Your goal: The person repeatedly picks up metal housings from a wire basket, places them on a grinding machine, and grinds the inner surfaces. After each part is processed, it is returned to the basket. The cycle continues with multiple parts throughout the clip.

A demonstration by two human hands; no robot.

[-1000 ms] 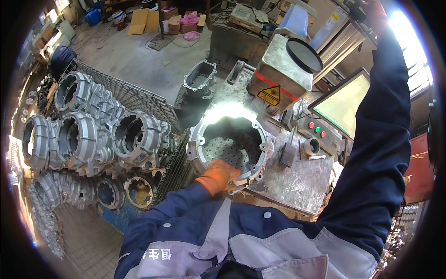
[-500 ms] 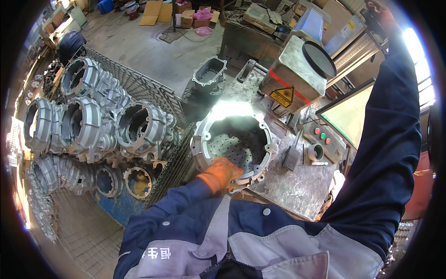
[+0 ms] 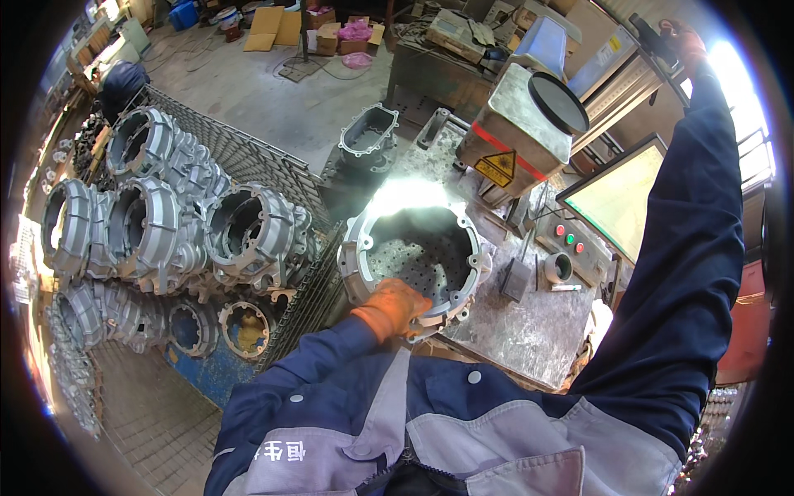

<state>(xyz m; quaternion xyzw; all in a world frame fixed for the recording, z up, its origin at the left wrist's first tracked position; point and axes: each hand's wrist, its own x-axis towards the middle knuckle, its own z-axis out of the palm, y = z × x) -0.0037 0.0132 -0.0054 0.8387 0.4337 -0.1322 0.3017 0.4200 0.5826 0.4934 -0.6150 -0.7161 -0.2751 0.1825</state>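
My left hand [image 3: 392,309], in an orange glove, grips the near rim of a round cast-metal housing [image 3: 354,263]. Its thumb and fingers close over the flange. The housing stands open end up on the metal worktable [image 3: 517,331], under a bright glare at its far rim. High at the upper right, my right arm is stretched out. There my gloved right hand [image 3: 683,43] is closed on a black handle-like part [image 3: 652,40] at the top of a metal column. Its fingers are small and partly hidden.
A metal machine head [image 3: 521,124] with a yellow warning triangle overhangs the table. Beside it are a control box [image 3: 571,240] with coloured buttons and a screen [image 3: 620,202]. At left, a wire cage [image 3: 240,136] holds several cast housings [image 3: 149,219]. Another casting [image 3: 368,132] stands beyond.
My right hand has come down slightly at the upper right, and more of the black handle-like part shows. My left hand keeps its hold on the housing rim.
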